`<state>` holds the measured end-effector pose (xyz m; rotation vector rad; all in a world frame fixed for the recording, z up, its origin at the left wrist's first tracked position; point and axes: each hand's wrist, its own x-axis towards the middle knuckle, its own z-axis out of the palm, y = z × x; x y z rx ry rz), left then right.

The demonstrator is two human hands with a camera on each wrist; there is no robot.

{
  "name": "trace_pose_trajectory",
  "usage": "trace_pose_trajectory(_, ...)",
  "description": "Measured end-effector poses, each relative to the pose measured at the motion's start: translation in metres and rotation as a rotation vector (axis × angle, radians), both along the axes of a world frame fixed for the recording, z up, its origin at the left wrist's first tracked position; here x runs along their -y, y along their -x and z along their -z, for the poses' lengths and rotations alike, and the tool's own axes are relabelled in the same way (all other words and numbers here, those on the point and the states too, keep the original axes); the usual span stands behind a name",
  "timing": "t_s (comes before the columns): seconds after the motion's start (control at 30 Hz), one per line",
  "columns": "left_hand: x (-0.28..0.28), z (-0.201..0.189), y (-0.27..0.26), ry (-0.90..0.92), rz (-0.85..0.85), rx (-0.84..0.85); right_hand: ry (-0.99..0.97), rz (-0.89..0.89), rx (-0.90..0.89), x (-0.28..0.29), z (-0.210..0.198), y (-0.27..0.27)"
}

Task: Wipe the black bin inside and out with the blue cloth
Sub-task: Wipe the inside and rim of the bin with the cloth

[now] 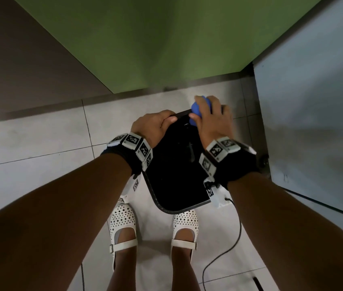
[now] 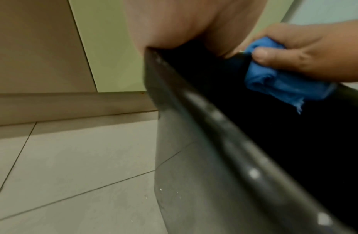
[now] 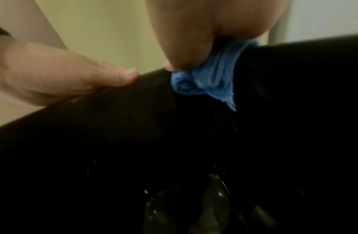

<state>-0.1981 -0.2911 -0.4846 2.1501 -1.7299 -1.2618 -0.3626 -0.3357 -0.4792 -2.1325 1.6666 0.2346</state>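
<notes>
Seen from the head, both bare forearms reach down and forward over a pale tiled floor (image 1: 40, 148), each wrist wrapped in a black band with white marker blocks. The left hand (image 1: 152, 124) sits knuckles-up at the far left corner of the bin (image 1: 174, 171), its fingers curled over the far rim and gripping it; in the right wrist view the thumb of that hand lies flat along the rim's top edge. The bin stands on the floor just in front of the person's white shoes (image 1: 123, 225), its open mouth facing up and its dark inside showing a few glossy highlights at the bottom. To the right, the right hand (image 1: 212, 120) is bent down at the wrist over the far rim, fingers and thumb closed around the bunched cloth (image 1: 195, 109). The left wrist view shows the cloth (image 2: 274, 79) pinched under the thumb and pressed on the rim, one frayed corner hanging down against the inside wall. A green wall (image 1: 145, 38) rises beyond, a pale grey panel (image 1: 313, 101) stands at right, and a black cable (image 1: 236, 234) trails across the near floor.
</notes>
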Motion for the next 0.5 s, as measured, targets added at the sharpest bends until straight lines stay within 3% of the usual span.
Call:
trace_pose_trajectory(0.17,-0.001,-0.001,0.002,0.000,-0.043,0.002,-0.045,0.346,0.106,-0.031,-0.001,0.027)
trace_pose_trajectory(0.27,-0.001,0.002,0.000,-0.028,-0.023,-0.009,0.038,0.435,0.092,-0.055,-0.001,0.033)
trace_pose_trajectory(0.37,-0.001,0.005,-0.003,-0.034,0.022,-0.054,0.046,0.423,0.106,-0.049,-0.003,0.033)
trace_pose_trajectory(0.5,-0.005,0.006,-0.003,-0.011,0.059,-0.061,0.030,0.170,0.109,-0.016,-0.002,0.005)
